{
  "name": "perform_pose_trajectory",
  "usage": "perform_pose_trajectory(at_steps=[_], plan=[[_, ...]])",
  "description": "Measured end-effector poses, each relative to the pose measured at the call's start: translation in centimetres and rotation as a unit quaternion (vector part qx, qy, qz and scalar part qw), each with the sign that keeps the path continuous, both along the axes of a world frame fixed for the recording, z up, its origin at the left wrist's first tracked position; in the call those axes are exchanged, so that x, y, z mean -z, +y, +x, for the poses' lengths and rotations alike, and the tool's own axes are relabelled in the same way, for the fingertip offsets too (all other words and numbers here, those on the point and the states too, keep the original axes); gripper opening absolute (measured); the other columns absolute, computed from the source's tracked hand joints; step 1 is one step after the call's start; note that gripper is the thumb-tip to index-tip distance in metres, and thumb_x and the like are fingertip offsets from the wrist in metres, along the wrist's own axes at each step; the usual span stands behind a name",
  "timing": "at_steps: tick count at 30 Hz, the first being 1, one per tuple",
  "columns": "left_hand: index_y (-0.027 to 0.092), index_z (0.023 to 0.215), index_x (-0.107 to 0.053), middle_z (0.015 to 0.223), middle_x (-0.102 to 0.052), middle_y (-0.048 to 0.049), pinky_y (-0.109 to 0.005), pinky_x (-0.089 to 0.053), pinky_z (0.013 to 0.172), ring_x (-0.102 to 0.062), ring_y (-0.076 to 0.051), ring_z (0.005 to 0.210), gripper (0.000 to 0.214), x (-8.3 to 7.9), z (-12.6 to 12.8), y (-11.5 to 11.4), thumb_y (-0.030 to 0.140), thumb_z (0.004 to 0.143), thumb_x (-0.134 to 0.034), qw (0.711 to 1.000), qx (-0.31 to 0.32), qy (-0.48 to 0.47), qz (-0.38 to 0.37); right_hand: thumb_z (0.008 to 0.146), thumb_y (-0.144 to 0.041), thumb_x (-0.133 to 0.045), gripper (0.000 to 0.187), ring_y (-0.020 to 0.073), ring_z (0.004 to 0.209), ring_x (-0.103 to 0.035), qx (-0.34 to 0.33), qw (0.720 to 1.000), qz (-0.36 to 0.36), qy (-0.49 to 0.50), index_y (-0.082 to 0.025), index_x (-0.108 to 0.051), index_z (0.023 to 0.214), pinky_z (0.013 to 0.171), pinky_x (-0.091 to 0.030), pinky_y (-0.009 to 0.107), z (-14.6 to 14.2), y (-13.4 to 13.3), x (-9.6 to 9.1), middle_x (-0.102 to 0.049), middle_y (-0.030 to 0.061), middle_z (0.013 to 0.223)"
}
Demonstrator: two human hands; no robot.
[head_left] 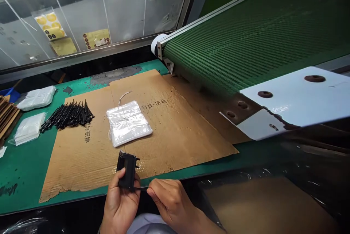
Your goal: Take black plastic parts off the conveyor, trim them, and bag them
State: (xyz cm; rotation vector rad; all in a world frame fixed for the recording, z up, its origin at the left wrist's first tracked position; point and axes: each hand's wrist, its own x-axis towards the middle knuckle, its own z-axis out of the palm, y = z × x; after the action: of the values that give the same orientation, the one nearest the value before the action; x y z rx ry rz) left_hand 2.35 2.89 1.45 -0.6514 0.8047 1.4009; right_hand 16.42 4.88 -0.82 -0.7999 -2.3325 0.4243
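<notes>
Gripping a black rectangular part (127,175) at the lower centre of the frame, the left hand (121,201) presses its thumb along the near face, palm turned up, the other fingers behind. Two short dark prongs stick out from the part's right side. Just to the right, the right hand (172,197) is curled tight on a thin dark rod (140,189) that runs to the part's bottom corner; whether the two are joined there cannot be made out.

Beyond the hands, a brown cardboard sheet (177,146) covers much of the green tabletop (24,168) across the middle of the frame. On it, near the centre, lies a tied bundle of clear bags (128,122). Left of that, a heap of black rods (68,115) straddles the sheet's edge. Farther left are two white packs, an upper one (37,98) and a lower one (29,129), and stacked brown cardboard (8,117) at the frame's left edge.

A green conveyor belt (246,44) fills the upper right, with a white side plate (295,99) below it. Yellow sticker sheets (97,39) show on the panel at upper left.
</notes>
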Motion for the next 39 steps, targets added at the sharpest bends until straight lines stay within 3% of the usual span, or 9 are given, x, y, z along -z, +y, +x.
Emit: perform_pose_trajectory(at_steps=[6, 13, 20, 24, 29, 33, 39], plan=[[0.009, 0.071, -0.056, 0.057, -0.055, -0.0044, -0.017, -0.042, 0.044, -0.054, -0.01, 0.052, 0.024, 0.0, 0.1, -0.2, 0.01, 0.085, -0.037, 0.999, 0.003, -0.039, 0.01, 0.095, -0.022, -0.021, 0.042, 0.0092, 0.044, -0.041, -0.004, 1.0, 0.014, 0.001, -0.018, -0.043, 0.06, 0.048, -0.026, 0.024, 0.3, 0.0, 0.6, -0.048, -0.002, 0.05], [0.007, 0.073, -0.058, 0.064, -0.059, -0.0087, -0.018, -0.043, 0.045, -0.055, -0.011, 0.054, 0.022, 0.3, 0.4, -1.1, 0.008, 0.082, -0.037, 0.999, 0.046, -0.028, 0.0, 0.094, -0.018, -0.026, 0.037, 0.0081, 0.043, -0.04, 0.038, 0.999, 0.024, 0.02, -0.018, -0.041, 0.059, 0.046, -0.026, 0.022, 0.9, 2.0, 0.4, -0.044, -0.0034, 0.048], [0.008, 0.067, -0.059, 0.055, -0.061, -0.0066, -0.022, -0.044, 0.044, -0.056, -0.013, 0.048, 0.013, 1.3, -0.1, -1.6, 0.007, 0.076, -0.049, 0.982, 0.164, 0.092, 0.007, 0.095, -0.026, -0.024, 0.04, 0.0075, 0.041, -0.039, 0.045, 0.998, -0.037, 0.01, -0.019, -0.039, 0.058, 0.045, -0.026, 0.022, 1.5, 2.9, 0.5, -0.042, -0.0041, 0.048], [0.01, 0.071, -0.06, 0.057, -0.062, -0.0045, -0.022, -0.046, 0.046, -0.056, -0.012, 0.048, 0.004, 1.8, -0.5, -1.7, 0.008, 0.071, -0.057, 0.977, 0.162, 0.125, 0.052, 0.096, -0.03, -0.019, 0.045, 0.0075, 0.042, -0.038, -0.004, 0.999, -0.042, 0.015, -0.018, -0.04, 0.058, 0.047, -0.027, 0.022, 1.5, 2.1, -0.1, -0.042, -0.0039, 0.047], [0.011, 0.069, -0.06, 0.053, -0.057, 0.0, -0.017, -0.045, 0.046, -0.052, -0.008, 0.046, 0.012, 2.0, -0.6, -1.7, 0.001, 0.063, -0.059, 0.976, 0.156, 0.12, 0.089, 0.096, -0.031, -0.016, 0.049, 0.0081, 0.042, -0.034, -0.061, 0.998, -0.023, 0.022, -0.017, -0.043, 0.057, 0.045, -0.025, 0.024, 0.8, 1.7, -0.5, -0.041, -0.003, 0.048], [0.012, 0.058, -0.056, 0.047, -0.051, 0.0027, -0.015, -0.043, 0.042, -0.048, -0.006, 0.041, 0.013, 2.0, -0.3, -1.8, 0.0, 0.059, -0.06, 0.975, 0.161, 0.115, 0.102, 0.096, -0.031, -0.015, 0.052, 0.008, 0.042, -0.034, -0.064, 0.998, 0.003, 0.024, -0.017, -0.044, 0.056, 0.045, -0.024, 0.024, 0.2, 1.6, -0.6, -0.04, -0.003, 0.047], [0.013, 0.057, -0.056, 0.047, -0.051, 0.0025, -0.015, -0.044, 0.041, -0.048, -0.006, 0.04, 0.014, 2.2, -0.1, -1.8, 0.0, 0.062, -0.057, 0.977, 0.151, 0.128, 0.082, 0.096, -0.028, -0.017, 0.052, 0.0081, 0.042, -0.035, -0.051, 0.998, 0.044, 0.01, -0.017, -0.045, 0.054, 0.045, -0.022, 0.025, 0.0, 1.5, -0.4, -0.042, -0.0029, 0.047]])
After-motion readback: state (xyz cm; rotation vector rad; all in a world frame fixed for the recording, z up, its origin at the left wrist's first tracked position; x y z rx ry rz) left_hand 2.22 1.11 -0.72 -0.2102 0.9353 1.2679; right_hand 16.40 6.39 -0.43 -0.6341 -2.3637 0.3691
